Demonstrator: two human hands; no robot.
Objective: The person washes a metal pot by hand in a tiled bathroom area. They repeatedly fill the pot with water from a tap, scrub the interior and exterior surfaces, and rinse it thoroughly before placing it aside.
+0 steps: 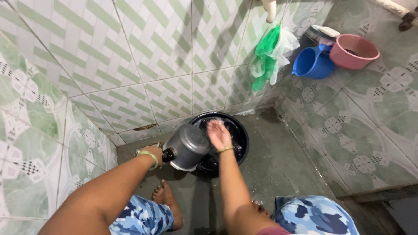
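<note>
My left hand [155,153] grips the black handle of a grey metal pot [188,146], which is tilted on its side over the rim of a black basin [241,130]. A green bangle sits on that wrist. My right hand [219,134] is stretched over the basin with fingers together, palm down, just right of the pot's mouth, holding nothing that I can see. Water glistens inside the basin under the hand. A yellow band circles the right wrist.
The basin sits on a wet grey floor in a tiled corner. Green and clear plastic bags [271,53] hang on the wall. A blue jug [312,63] and pink bowl [353,51] stand at upper right. My bare foot [167,201] rests below the pot.
</note>
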